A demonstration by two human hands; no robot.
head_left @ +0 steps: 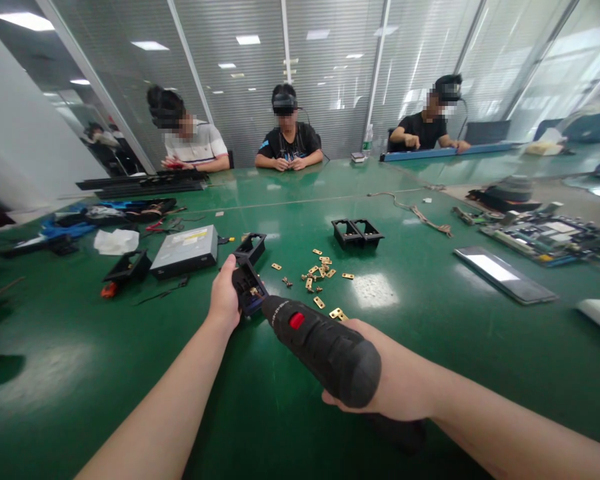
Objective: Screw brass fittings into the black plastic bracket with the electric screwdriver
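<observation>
My left hand [225,293] is closed round the side of a black plastic housing [250,287], tilted above the green table, with brass-coloured parts inside it. In my right hand [380,360] is a black cordless drill [320,347] with a red button on top. Its nose points left into the housing; the bit's tip is mostly hidden, so contact cannot be told. Several small brass plates [319,303] and screws [287,283] lie scattered just beyond the drill. Behind the held housing sits another black housing [251,248], and a black double housing [357,233] stands farther right.
Left on the green table [290,413] are a metal disc drive [186,250], a black housing [127,268] and white tissue [116,241]. A phone [505,273] and a circuit board [555,230] lie right. Several people sit across the table, one with a long blue bar [445,153].
</observation>
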